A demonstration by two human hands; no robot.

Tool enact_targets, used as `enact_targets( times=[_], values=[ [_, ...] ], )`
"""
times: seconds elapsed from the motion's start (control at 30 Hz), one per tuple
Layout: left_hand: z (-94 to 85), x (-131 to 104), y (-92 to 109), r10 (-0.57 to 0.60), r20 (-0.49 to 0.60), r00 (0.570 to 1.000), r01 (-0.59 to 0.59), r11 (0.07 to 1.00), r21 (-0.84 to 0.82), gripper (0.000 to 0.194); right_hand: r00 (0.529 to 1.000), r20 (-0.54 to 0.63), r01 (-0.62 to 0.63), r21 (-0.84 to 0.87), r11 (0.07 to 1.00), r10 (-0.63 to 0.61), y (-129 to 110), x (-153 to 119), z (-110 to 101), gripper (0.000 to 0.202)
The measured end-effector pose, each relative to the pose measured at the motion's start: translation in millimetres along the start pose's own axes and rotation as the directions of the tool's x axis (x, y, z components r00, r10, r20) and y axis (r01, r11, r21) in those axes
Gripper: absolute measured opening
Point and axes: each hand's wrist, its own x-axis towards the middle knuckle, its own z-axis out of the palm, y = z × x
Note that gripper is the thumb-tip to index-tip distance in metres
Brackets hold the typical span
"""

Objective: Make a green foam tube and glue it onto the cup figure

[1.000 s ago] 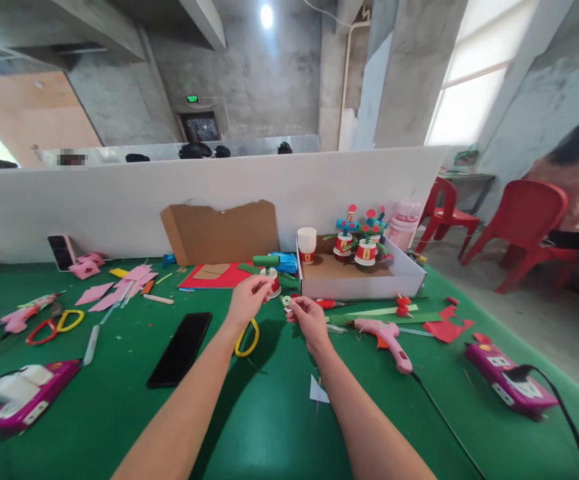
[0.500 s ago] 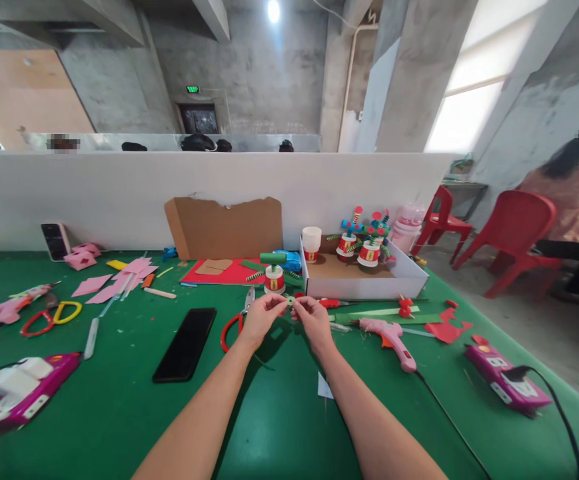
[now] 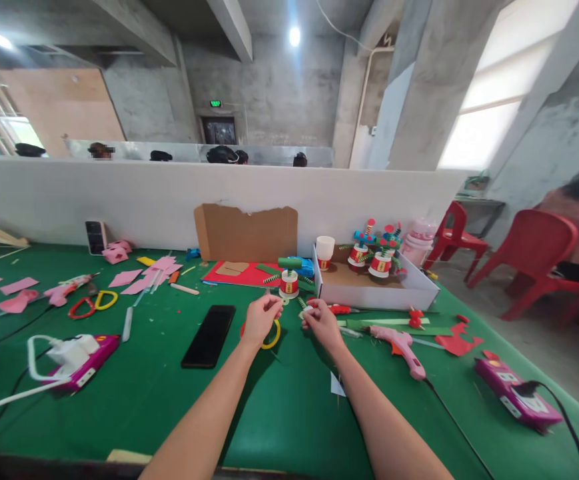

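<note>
My left hand [image 3: 264, 320] pinches a small pale green paper piece [image 3: 285, 301] between thumb and fingertips. Apart from it on the right, my right hand [image 3: 322, 321] is closed, its fingertips around something small and whitish. A short folded green paper strip [image 3: 302, 304] shows beside those fingertips; whether they hold it, I cannot tell. Just beyond my hands stands a red-and-white paper cup figure [image 3: 289, 285] with a green paper tube [image 3: 290, 263] on top and folded paper arms. Scissors with red and yellow handles [image 3: 271, 335] lie partly hidden under my left hand.
A white box [image 3: 376, 295] holds similar cup figures and a cup. A pink glue gun [image 3: 400, 347] with its cord lies right, near a purple power strip [image 3: 516, 395]. On the left are a black phone [image 3: 208, 337], pink paper scraps [image 3: 156, 275] and another power strip [image 3: 86, 365].
My hands have moved apart; before, their fingertips met at a small pale green piece. The view has shifted, so the table things appear further right.
</note>
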Motion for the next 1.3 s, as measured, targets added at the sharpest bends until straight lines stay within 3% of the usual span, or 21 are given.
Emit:
enact_targets(
  times=[0.2, 0.33, 0.5, 0.57, 0.87, 1.2, 1.3],
  values=[
    [-12.2, -13.8, -11.8, 0.044, -0.066, 0.997, -0.037, 0.993, 0.113, 0.025, 0.981, 0.189, 0.013, -0.327, 0.945, 0.052, -9.4, -11.5, 0.2, 0.002],
    [-11.0, -12.7, -12.8, 0.041, -0.046, 0.998, -0.034, 0.988, 0.152, 0.021, 0.986, 0.165, 0.071, -0.417, 0.906, -0.002, -26.4, -6.4, -7.1, 0.012],
    [-8.7, -12.8, -12.0, 0.033, -0.029, 0.999, -0.028, 0.984, 0.175, 0.019, 0.99, -0.144, -0.033, -0.221, 0.975, 0.001, -47.9, 28.6, -12.6, 0.009],
    [-7.9, -12.5, -12.6, 0.044, -0.026, 0.999, -0.039, 0.983, 0.179, 0.019, 0.981, -0.195, -0.048, -0.173, 0.984, 0.014, -52.7, 46.5, -9.5, 0.011],
    [-5.4, -11.6, -14.2, 0.1, -0.038, 0.994, -0.09, 0.973, 0.214, 0.021, 0.96, -0.271, -0.098, -0.101, 0.99, 0.068, -44.3, 92.8, 21.6, 0.016],
    [-5.1, -13.0, -7.8, 0.093, -0.023, 0.995, -0.086, 0.974, 0.211, 0.02, 0.967, -0.225, -0.127, -0.024, 0.992, 0.119, -26.9, 94.2, 30.1, 0.013],
    [-5.8, -13.4, -6.4, 0.094, -0.009, 0.996, -0.089, 0.972, 0.219, 0.019, 0.967, -0.251, -0.072, -0.078, 0.994, 0.05, -17.3, 94.1, 29.6, 0.023]
  ],
)
